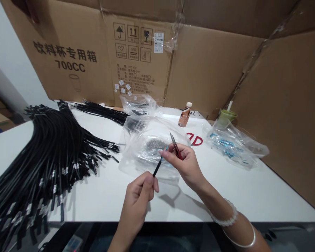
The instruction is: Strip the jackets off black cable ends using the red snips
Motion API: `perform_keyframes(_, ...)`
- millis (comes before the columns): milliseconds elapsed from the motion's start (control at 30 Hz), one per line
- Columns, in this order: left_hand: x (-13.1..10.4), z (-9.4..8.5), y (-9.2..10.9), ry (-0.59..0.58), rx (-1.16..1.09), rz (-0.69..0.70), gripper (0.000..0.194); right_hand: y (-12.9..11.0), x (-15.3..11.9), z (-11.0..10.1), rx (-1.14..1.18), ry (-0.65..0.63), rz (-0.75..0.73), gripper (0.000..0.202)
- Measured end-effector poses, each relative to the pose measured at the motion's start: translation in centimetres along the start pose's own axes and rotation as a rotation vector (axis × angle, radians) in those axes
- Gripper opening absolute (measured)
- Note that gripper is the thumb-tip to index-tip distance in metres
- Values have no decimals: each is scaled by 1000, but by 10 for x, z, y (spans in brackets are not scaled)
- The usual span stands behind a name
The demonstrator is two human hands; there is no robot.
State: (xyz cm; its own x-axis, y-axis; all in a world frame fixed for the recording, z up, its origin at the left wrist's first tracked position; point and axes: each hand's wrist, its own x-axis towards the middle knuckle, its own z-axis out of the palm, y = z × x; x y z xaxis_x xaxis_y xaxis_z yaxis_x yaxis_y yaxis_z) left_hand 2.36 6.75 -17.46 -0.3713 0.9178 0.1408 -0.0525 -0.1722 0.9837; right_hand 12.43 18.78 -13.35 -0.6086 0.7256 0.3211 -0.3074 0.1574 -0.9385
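My left hand [141,196] is closed around a black cable [158,169] near its end, which points up and right. A short blue wire [167,148] comes out of that cable end. My right hand [185,162] pinches the blue wire between thumb and forefinger. Tucked in the same hand is a pair of red-handled scissors [176,147], its pointed tip aimed up and left. Just behind both hands lies a clear plastic bag [136,154] with a mass of small grey metallic pieces [157,144] in it.
A big bundle of black cables [60,140] covers the table's left side. A small bottle [185,114] stands at the back. To the right lie a bag of blue pieces [228,147] and a green cup [228,116]. Cardboard walls [212,63] enclose the table's back and right.
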Motion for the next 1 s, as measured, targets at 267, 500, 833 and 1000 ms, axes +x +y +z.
perform_keyframes(267,-1,1,4,55,136,22,48,-2,0,-2,61,-26,-16,29)
perform_keyframes(500,-3,3,4,41,-45,-46,49,-3,-1,-3,107,-65,-10,28)
perform_keyframes(833,2,0,-8,-185,-252,-134,46,-2,0,1,249,-74,108,31)
perform_keyframes(1000,2,1,-8,-131,-265,-163,47,-2,1,-2,243,-43,40,29)
